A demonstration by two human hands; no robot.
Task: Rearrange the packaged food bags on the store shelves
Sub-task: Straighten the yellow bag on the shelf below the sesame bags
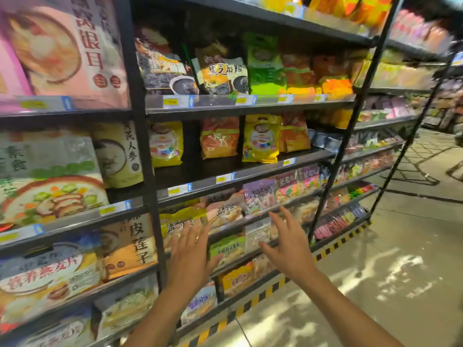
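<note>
Dark metal shelves (pixel 246 106) carry upright food bags (pixel 260 139) in rows, standing on grey floor (pixel 400 246).

You face shelves (pixel 250 110) of dark metal with a matt, painted look. The food bags (pixel 260 139) before you are glossy plastic film, creased and catching the light. Clear shiny plastic strips (pixel 178 101) edge each shelf. Your floor (pixel 413 246) looks smooth and hard, with a faint sheen.
</note>
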